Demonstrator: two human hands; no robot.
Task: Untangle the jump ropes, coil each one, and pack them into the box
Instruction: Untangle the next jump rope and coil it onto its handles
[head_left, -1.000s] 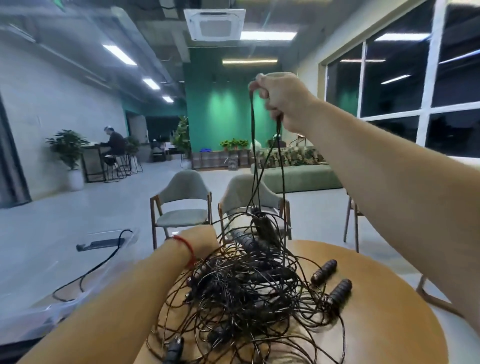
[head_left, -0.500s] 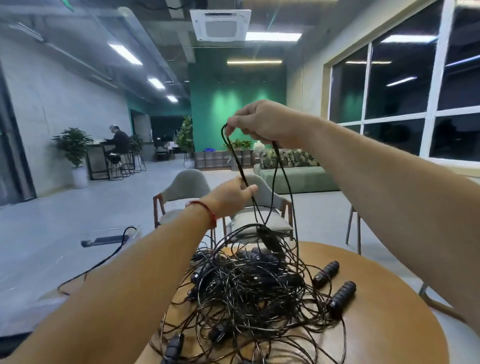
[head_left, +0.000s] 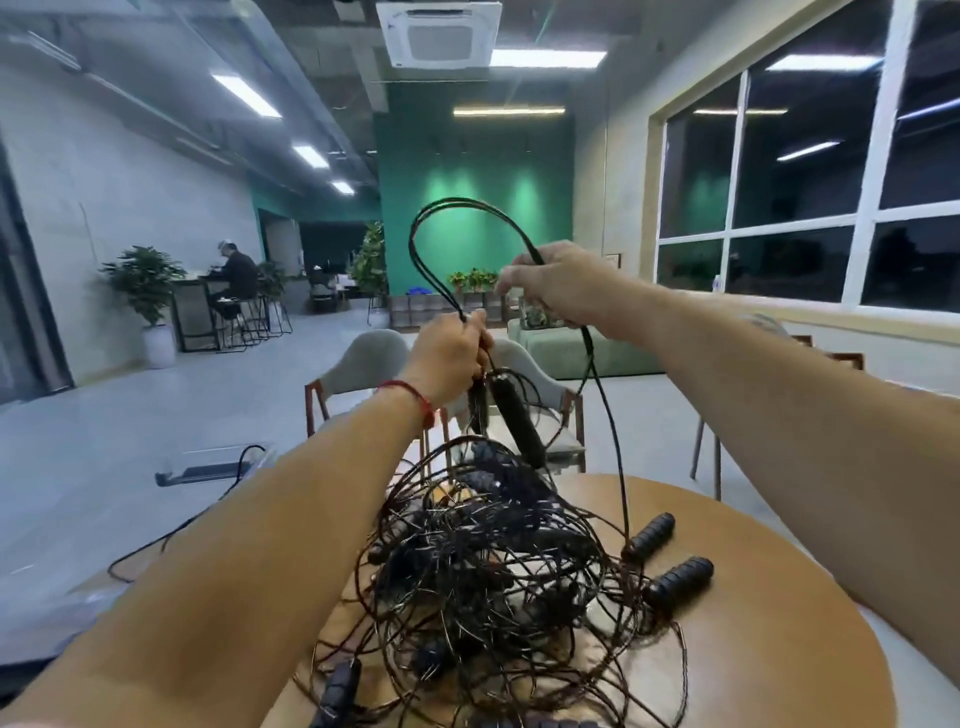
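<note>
Jump rope (head_left: 515, 420) in both curled hands (head_left: 449, 353) (head_left: 561, 291)

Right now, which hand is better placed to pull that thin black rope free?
Probably the right hand: the strand it pinches runs down outside the heap towards a ribbed black handle on the round wooden table. The left hand grips bunched cord with a smooth black handle dangling below.

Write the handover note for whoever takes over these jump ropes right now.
Left hand: grips a cord just above a hanging handle.
Right hand: pinches that cord; its loop arches between the hands.
The tangle lies on the round table; the clear box sits to its left.
Done: one rope partly lifted.
Left: free, coil and pack every rope.
</note>
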